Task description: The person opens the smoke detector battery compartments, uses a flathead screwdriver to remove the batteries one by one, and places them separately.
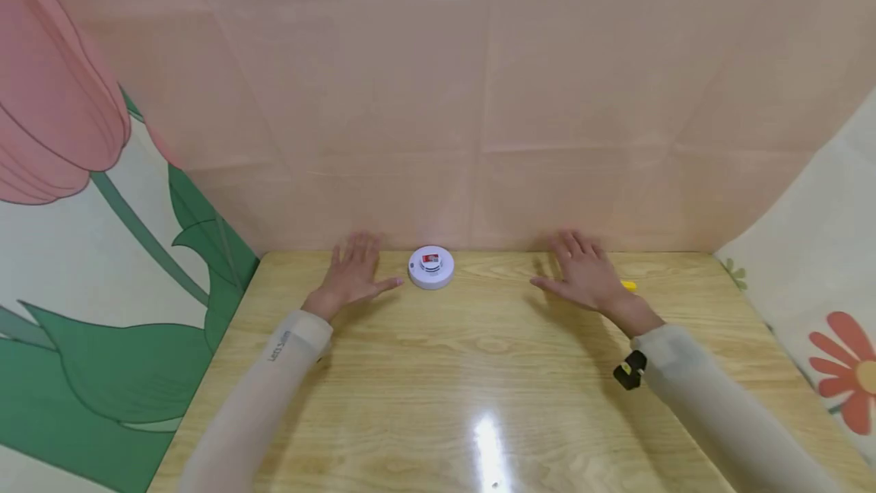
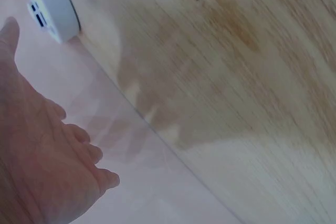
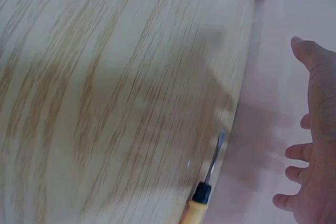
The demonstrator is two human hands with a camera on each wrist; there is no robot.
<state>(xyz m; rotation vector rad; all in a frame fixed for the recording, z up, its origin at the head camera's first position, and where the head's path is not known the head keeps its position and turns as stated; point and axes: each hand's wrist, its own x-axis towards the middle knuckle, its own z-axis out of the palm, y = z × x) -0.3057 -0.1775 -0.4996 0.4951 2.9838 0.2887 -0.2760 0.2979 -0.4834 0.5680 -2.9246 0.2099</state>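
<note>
"Pale sleeves [image 1: 256,394] nearest; bare left hand [image 1: 351,276], right hand [image 1: 587,278] empty, fingers spread. Round white plastic detector [image 1: 431,268], yellow-handled metal screwdriver [image 3: 201,192]?"

"Near the wood-grain desk's [image 1: 411,371] far edge. Probably light, stiff; grip rim, handle."

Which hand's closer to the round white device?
Left. The left hand is just to the left of the round white device, thumb pointing at it, not touching. The right hand is farther off on the other side, near the screwdriver.

Head view looks down; closer wrist views share the white disc [image 1: 431,268].
</note>
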